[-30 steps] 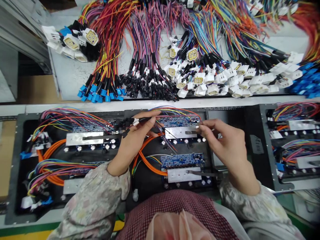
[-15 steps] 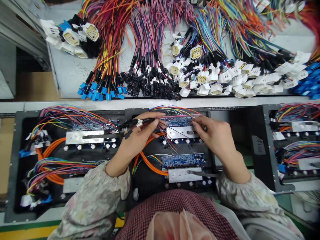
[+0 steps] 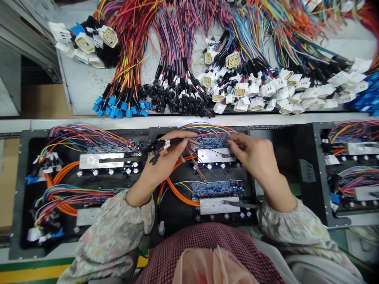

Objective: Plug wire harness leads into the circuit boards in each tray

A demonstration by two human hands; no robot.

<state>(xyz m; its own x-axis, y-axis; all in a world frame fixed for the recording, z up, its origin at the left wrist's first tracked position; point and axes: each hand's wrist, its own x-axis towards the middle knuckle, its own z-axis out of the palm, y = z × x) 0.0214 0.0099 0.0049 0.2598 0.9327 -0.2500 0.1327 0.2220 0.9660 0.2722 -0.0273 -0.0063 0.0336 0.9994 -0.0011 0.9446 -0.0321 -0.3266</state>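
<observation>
My left hand (image 3: 160, 169) is closed round a bundle of wires, with black connectors (image 3: 154, 158) and white tags lying over its thumb side. Loose wire ends (image 3: 198, 165) fan out from it to the right. Over the right end of the upper blue circuit board (image 3: 216, 142), the thumb and fingertips of my right hand (image 3: 256, 157) pinch together on what looks like a thin wire end. Coloured wires (image 3: 207, 127) arch along the board's far edge. A silver metal bar (image 3: 213, 155) lies on the near side of this board, between my hands.
Below sits a second blue board (image 3: 217, 189) with thick orange cables (image 3: 180, 193) at its left. Black housings with wired boards stand left (image 3: 17, 189) and right (image 3: 319, 173). Behind, a shelf (image 3: 79, 86) bears wire bundles with blue, black and white connectors (image 3: 239, 91).
Both hands stay nearly in place. The black connector on my left hand has tilted slightly, and the loose wire ends have shifted a little. The view has moved slightly.
</observation>
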